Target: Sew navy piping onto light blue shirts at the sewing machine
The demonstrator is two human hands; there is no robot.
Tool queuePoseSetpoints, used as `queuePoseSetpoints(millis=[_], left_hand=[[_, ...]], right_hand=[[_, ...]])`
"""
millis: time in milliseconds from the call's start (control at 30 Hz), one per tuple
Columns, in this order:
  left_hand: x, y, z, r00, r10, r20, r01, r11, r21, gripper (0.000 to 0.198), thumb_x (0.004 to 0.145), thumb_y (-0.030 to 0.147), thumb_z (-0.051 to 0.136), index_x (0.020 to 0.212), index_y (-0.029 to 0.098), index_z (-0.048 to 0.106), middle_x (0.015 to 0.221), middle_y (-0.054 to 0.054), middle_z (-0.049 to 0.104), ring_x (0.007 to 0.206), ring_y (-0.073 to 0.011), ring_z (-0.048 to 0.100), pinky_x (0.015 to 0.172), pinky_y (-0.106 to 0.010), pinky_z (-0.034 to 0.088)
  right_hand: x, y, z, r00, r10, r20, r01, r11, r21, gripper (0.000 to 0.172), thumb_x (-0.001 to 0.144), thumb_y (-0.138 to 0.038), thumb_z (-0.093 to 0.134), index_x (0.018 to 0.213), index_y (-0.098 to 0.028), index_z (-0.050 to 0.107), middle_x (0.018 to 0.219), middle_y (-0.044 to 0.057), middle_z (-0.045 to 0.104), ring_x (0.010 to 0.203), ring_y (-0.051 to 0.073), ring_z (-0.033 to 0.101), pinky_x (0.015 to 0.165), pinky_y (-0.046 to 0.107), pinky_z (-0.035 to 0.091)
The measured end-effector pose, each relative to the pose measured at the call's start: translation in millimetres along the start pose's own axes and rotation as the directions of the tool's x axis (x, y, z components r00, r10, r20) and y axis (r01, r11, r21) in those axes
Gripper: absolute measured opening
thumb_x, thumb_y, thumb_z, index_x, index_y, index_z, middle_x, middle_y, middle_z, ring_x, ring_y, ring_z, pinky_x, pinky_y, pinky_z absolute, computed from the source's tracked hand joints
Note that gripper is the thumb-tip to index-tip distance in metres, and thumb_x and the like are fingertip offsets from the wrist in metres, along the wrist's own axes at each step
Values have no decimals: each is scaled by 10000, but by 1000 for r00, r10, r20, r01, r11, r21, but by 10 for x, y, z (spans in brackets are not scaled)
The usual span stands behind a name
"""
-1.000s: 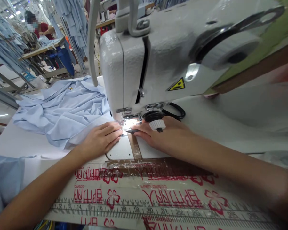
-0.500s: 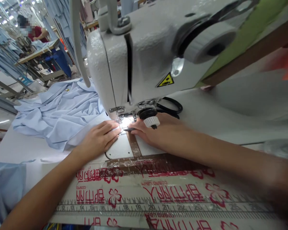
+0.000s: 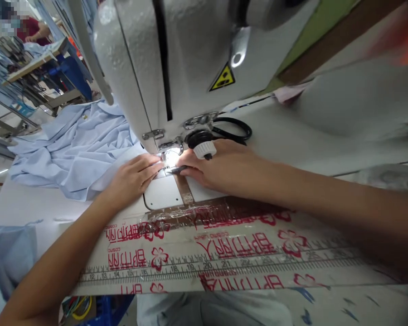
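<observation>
- One left hand (image 3: 136, 175): fingers together; any pinch indeterminable.
- One right hand (image 3: 212, 165): pinching one dark pointed tool (image 3: 179, 170) beneath one sewing machine (image 3: 139, 68).
- One light-blue cloth heap (image 3: 75, 149): far-left part of the worktop (image 3: 27, 203).
- One ruler strip (image 3: 177, 270): front edge.

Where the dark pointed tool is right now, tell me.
In the head view, just left of centre, the dark pointed tool juts from the right hand toward the left hand, below the sewing machine.

The sewing machine head (image 3: 193, 50) blocks overhead access. Bunched blue fabric (image 3: 76, 151) obstructs the far left. Clearance exists over the near ruler strip (image 3: 190, 267), between the forearms (image 3: 66, 253).
</observation>
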State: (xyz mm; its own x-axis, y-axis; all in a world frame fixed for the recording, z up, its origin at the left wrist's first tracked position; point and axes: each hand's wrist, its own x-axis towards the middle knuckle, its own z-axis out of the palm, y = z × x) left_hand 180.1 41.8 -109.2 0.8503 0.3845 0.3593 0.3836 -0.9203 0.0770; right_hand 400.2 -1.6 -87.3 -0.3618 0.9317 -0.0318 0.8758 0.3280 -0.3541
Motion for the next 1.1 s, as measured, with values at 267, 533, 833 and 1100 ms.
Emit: queuePoseSetpoints(millis=[267, 533, 833, 1100], left_hand=[[27, -79, -61, 999, -34, 10, 32, 987, 156, 231, 917, 211, 439, 1089, 149, 582, 1001, -59, 647, 910, -148, 594, 839, -276, 500], [157, -106, -64, 996, -76, 46, 49, 907, 418, 278, 900, 231, 374, 1021, 151, 611, 947, -107, 658, 853, -231, 610, 759, -353, 464], [217, -73, -13, 909, -416, 15, 403, 890, 213, 231, 803, 267, 448, 855, 151, 640, 726, -96, 632, 779, -251, 571, 788, -379, 400], [-97, 147, -302, 636, -772, -14, 747, 620, -239, 181, 792, 330, 431, 736, 170, 495, 583, 5, 464, 555, -138, 446, 553, -244, 371]], right_hand=[[-98, -175, 171, 869, -494, 26, 491, 855, -166, 279, 830, -442, 526, 902, -175, 561, 796, 36, 625, 666, 190, 551, 456, 289, 185], [-127, -134, 159, 799, -601, -6, 586, 781, -217, 198, 872, -317, 454, 936, -186, 589, 773, 24, 628, 707, 205, 562, 458, 307, 236], [-111, -119, 146, 782, -623, -35, 605, 771, -198, 198, 856, -310, 477, 913, -174, 610, 760, 37, 622, 689, 201, 557, 508, 319, 303], [-225, -171, 301, 762, -646, -49, 635, 760, -140, 66, 769, -232, 559, 793, -171, 558, 702, 29, 601, 587, 153, 489, 458, 268, 253]])
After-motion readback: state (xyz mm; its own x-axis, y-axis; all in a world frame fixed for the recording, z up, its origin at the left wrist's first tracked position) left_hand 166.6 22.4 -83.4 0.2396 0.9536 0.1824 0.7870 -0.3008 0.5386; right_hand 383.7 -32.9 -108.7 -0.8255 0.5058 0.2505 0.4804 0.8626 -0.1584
